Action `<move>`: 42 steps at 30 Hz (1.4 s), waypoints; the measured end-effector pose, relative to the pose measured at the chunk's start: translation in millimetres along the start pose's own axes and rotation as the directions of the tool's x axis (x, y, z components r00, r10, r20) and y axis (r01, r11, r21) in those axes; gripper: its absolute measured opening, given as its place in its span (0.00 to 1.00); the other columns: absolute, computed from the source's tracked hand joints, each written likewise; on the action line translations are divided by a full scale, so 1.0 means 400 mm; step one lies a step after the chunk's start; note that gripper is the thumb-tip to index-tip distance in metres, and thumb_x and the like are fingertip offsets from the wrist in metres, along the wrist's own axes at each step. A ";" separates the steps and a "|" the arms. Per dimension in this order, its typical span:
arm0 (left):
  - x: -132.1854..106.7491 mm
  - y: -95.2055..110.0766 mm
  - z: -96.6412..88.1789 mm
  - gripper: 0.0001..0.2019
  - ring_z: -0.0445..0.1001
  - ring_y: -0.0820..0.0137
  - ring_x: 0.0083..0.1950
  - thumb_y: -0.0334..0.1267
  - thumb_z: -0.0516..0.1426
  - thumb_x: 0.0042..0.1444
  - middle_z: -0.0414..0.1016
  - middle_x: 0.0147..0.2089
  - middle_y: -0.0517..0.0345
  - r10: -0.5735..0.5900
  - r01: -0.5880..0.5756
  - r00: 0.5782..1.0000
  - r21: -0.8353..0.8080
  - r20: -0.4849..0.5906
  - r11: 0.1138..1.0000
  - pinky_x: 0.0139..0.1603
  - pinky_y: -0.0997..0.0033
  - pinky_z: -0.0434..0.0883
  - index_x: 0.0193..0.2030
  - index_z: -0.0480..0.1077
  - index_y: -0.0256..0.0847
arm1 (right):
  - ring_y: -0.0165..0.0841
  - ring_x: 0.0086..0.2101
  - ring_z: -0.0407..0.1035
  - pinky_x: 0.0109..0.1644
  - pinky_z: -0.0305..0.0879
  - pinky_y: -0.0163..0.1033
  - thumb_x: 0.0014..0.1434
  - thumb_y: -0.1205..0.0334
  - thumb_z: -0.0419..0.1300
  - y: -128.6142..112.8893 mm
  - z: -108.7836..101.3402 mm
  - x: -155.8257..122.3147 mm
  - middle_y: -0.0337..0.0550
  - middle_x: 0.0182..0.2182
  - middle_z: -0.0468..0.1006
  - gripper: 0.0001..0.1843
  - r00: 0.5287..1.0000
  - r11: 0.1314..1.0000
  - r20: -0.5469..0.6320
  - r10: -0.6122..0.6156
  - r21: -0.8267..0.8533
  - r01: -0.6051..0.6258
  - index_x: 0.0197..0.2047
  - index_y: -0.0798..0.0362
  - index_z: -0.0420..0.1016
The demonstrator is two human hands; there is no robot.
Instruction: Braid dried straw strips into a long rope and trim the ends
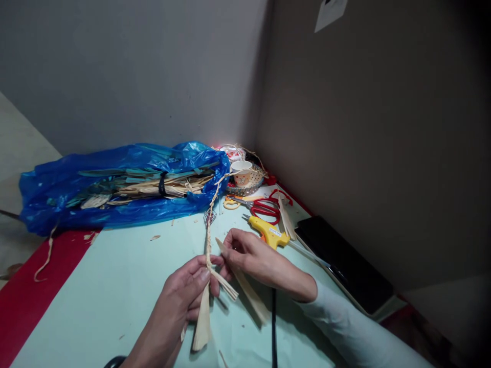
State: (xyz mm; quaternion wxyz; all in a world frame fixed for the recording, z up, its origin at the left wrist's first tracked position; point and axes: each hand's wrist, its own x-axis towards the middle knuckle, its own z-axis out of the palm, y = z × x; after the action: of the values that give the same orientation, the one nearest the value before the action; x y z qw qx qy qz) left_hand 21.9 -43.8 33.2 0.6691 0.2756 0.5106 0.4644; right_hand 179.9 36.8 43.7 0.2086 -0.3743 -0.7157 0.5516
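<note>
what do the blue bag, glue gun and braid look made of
Blue bag: plastic film, going by its glossy, crinkled, see-through look.
Glue gun: probably hard plastic, given its smooth, even yellow surface.
Braid: likely dried plant fibre, matte; its loose ends are pale, flat and straw-like.

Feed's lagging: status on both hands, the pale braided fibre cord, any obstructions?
Left hand pinching braided cord. Right hand holding flat tan strip. Cord's lower strands splayed loose. Yellow plastic glue gun close beyond right hand.
</note>
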 end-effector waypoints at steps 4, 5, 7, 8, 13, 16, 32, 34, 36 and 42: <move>0.000 0.001 0.003 0.18 0.42 0.84 0.19 0.45 0.62 0.51 0.70 0.24 0.63 0.036 -0.036 0.999 0.003 -0.001 0.999 0.18 0.82 0.40 0.46 0.66 0.41 | 0.30 0.28 0.69 0.33 0.62 0.34 0.64 0.62 0.48 0.012 0.006 0.000 0.36 0.25 0.74 0.03 0.995 0.988 -0.073 -0.066 -0.147 0.054 0.39 0.51 0.60; 0.000 0.000 0.003 0.19 0.41 0.84 0.19 0.45 0.62 0.51 0.70 0.24 0.63 0.043 -0.043 0.999 0.010 -0.007 0.999 0.18 0.82 0.40 0.47 0.66 0.40 | 0.31 0.29 0.69 0.35 0.62 0.36 0.64 0.63 0.48 0.014 0.005 0.000 0.37 0.27 0.74 0.03 0.988 0.967 -0.111 -0.104 -0.245 0.075 0.40 0.51 0.61; 0.000 0.000 0.000 0.20 0.41 0.84 0.19 0.45 0.62 0.51 0.71 0.25 0.61 0.048 -0.047 0.999 0.032 -0.017 0.998 0.18 0.82 0.40 0.48 0.64 0.40 | 0.35 0.35 0.69 0.42 0.62 0.40 0.64 0.64 0.50 0.014 0.001 -0.001 0.43 0.33 0.75 0.06 0.962 0.893 -0.185 -0.203 -0.437 0.104 0.44 0.53 0.63; 0.000 -0.001 -0.002 0.20 0.41 0.84 0.19 0.45 0.62 0.51 0.72 0.25 0.61 0.047 -0.046 0.999 0.040 -0.021 0.998 0.18 0.82 0.40 0.48 0.64 0.40 | 0.37 0.39 0.68 0.45 0.61 0.42 0.63 0.65 0.51 0.011 -0.001 -0.002 0.47 0.37 0.75 0.08 0.938 0.850 -0.227 -0.260 -0.514 0.112 0.45 0.55 0.64; 0.004 -0.010 -0.014 0.20 0.41 0.86 0.18 0.45 0.62 0.52 0.71 0.25 0.62 0.070 -0.070 0.998 0.028 0.007 0.997 0.17 0.82 0.38 0.48 0.63 0.40 | 0.33 0.35 0.68 0.38 0.59 0.37 0.65 0.60 0.51 -0.018 0.004 -0.010 0.43 0.33 0.76 0.10 0.959 0.888 -0.170 -0.229 -0.441 0.134 0.38 0.54 0.72; 0.011 -0.021 -0.020 0.21 0.40 0.86 0.17 0.47 0.62 0.51 0.69 0.24 0.64 0.103 -0.104 0.994 0.007 0.035 0.995 0.17 0.81 0.38 0.46 0.62 0.40 | 0.31 0.30 0.68 0.33 0.58 0.34 0.64 0.54 0.54 -0.020 0.021 -0.010 0.39 0.27 0.77 0.13 0.992 0.957 0.033 -0.125 -0.260 0.129 0.36 0.54 0.74; 0.017 -0.039 -0.014 0.19 0.49 0.83 0.15 0.52 0.62 0.48 0.68 0.19 0.68 0.220 -0.203 0.973 0.183 -0.076 0.962 0.16 0.82 0.42 0.38 0.62 0.42 | 0.28 0.26 0.67 0.29 0.57 0.29 0.57 0.61 0.57 -0.003 0.020 0.000 0.39 0.23 0.75 0.08 0.986 0.989 0.155 -0.068 -0.117 0.086 0.29 0.56 0.71; 0.016 -0.040 -0.017 0.17 0.49 0.82 0.16 0.51 0.61 0.49 0.66 0.18 0.68 0.241 -0.215 0.966 0.230 -0.090 0.949 0.16 0.82 0.43 0.34 0.63 0.42 | 0.27 0.25 0.66 0.28 0.56 0.29 0.56 0.62 0.57 -0.013 0.017 -0.001 0.38 0.22 0.74 0.07 0.988 0.979 0.135 -0.080 -0.173 0.104 0.28 0.56 0.71; 0.015 -0.040 -0.020 0.15 0.48 0.82 0.16 0.50 0.60 0.49 0.66 0.19 0.67 0.237 -0.208 0.968 0.254 -0.088 0.945 0.16 0.81 0.43 0.31 0.64 0.41 | 0.27 0.24 0.65 0.26 0.55 0.29 0.55 0.63 0.56 -0.020 0.017 -0.003 0.37 0.22 0.73 0.07 0.988 0.970 0.127 -0.088 -0.213 0.114 0.27 0.56 0.70; 0.015 -0.030 -0.021 0.13 0.54 0.79 0.17 0.48 0.59 0.52 0.69 0.20 0.64 0.225 -0.205 0.973 0.248 -0.052 0.947 0.17 0.79 0.46 0.29 0.66 0.40 | 0.28 0.24 0.67 0.27 0.60 0.30 0.61 0.60 0.52 -0.022 0.020 -0.014 0.41 0.26 0.76 0.10 0.974 0.998 0.225 -0.036 -0.040 0.047 0.31 0.55 0.67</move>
State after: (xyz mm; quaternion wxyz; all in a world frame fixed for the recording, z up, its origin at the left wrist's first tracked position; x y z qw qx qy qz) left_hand 18.4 -44.4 17.7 0.5552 0.3901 0.5564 0.4797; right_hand 175.1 26.4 50.1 0.1294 -0.2993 -0.7546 0.5694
